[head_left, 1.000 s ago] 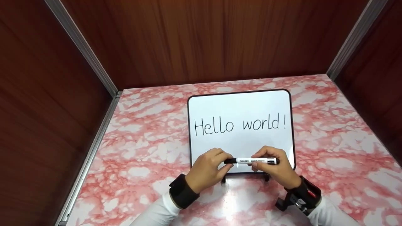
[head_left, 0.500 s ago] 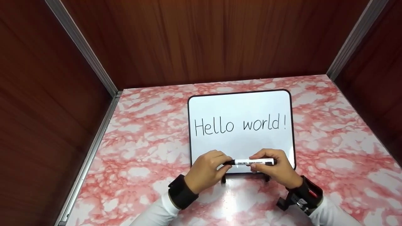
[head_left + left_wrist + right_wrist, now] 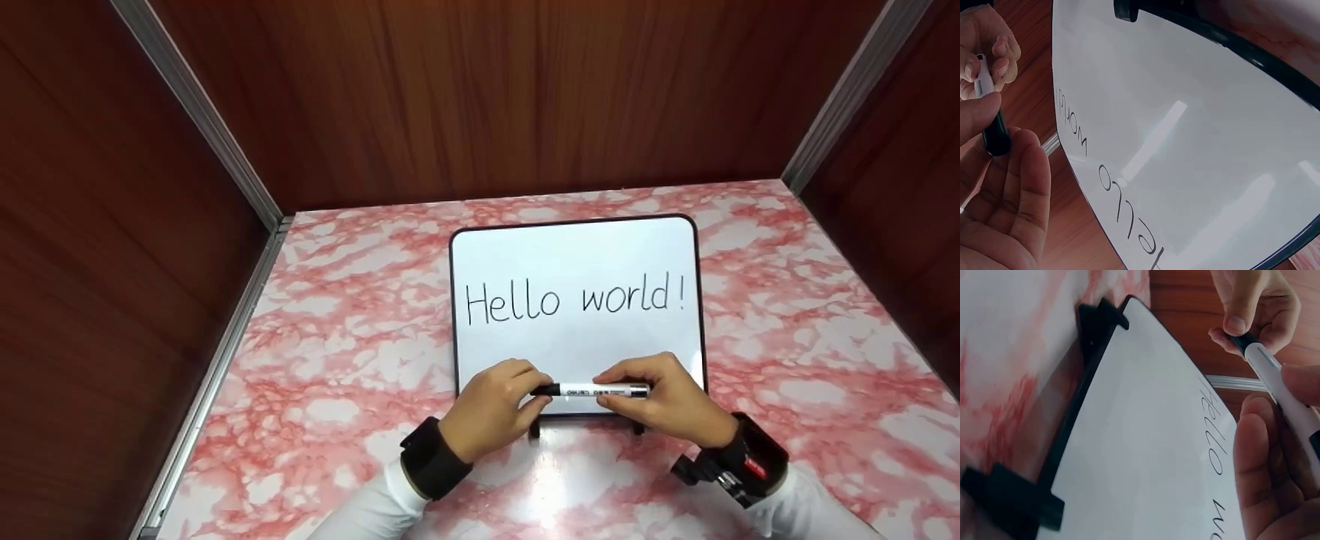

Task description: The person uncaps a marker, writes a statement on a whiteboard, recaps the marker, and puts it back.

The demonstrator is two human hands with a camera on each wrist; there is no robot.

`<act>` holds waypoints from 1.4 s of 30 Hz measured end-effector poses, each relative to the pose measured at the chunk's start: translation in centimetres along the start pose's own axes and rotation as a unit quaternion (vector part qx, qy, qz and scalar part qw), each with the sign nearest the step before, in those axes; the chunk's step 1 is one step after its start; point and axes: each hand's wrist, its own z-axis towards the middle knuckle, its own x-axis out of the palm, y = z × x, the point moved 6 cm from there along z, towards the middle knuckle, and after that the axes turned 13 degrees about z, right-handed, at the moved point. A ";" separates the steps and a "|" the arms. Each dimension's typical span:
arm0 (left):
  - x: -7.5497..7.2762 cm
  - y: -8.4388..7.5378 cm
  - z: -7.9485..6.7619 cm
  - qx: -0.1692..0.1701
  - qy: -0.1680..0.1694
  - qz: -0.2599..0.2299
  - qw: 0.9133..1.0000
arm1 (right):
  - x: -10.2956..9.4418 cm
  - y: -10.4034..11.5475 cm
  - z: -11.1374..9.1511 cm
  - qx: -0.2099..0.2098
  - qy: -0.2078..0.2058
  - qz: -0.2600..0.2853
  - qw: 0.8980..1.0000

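Observation:
A white marker [image 3: 585,390] with a black cap [image 3: 996,138] lies level between both hands, above the lower part of a whiteboard [image 3: 577,255]. The left hand [image 3: 491,409] pinches the capped end between thumb and fingers. On the white barrel, the right hand [image 3: 667,397] holds on with its thumb and fingertips; in the right wrist view its thumb [image 3: 1303,382] presses the barrel from above. Cap and barrel sit together with no gap visible. "Hello world!" is written in black across the board, above the hands.
The board leans on a stand with black feet [image 3: 534,429], on a red-and-white marbled table [image 3: 337,337]. Dark wood panels [image 3: 480,97] with metal edging enclose the back and sides. Each wrist wears a black strap [image 3: 436,457].
The marker has shifted slightly left and down. My right wrist has moved a little to the right and turned, its fingers shifting along the barrel. The left hand has barely moved.

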 end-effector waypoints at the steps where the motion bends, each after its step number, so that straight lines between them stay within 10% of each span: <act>1: 0.0 0.0 0.0 0.001 0.003 0.005 1.000 | 0.1 0.2 0.0 -0.004 0.006 -0.023 1.000; 5: 0.1 -0.2 0.2 0.011 0.013 0.026 1.000 | 0.6 0.9 0.0 -0.039 0.024 -0.144 0.989; 10: 0.0 -0.6 0.2 0.031 0.013 0.046 0.998 | 1.9 1.9 0.0 -0.120 0.036 -0.291 0.949; 18: 0.0 -0.9 0.1 0.066 0.011 0.076 0.995 | 2.7 2.3 0.0 -0.195 0.053 -0.350 0.915; 42: -0.5 -2.4 -0.3 0.166 -0.103 0.120 0.973 | 2.6 2.3 -0.3 -0.204 0.083 -0.237 0.946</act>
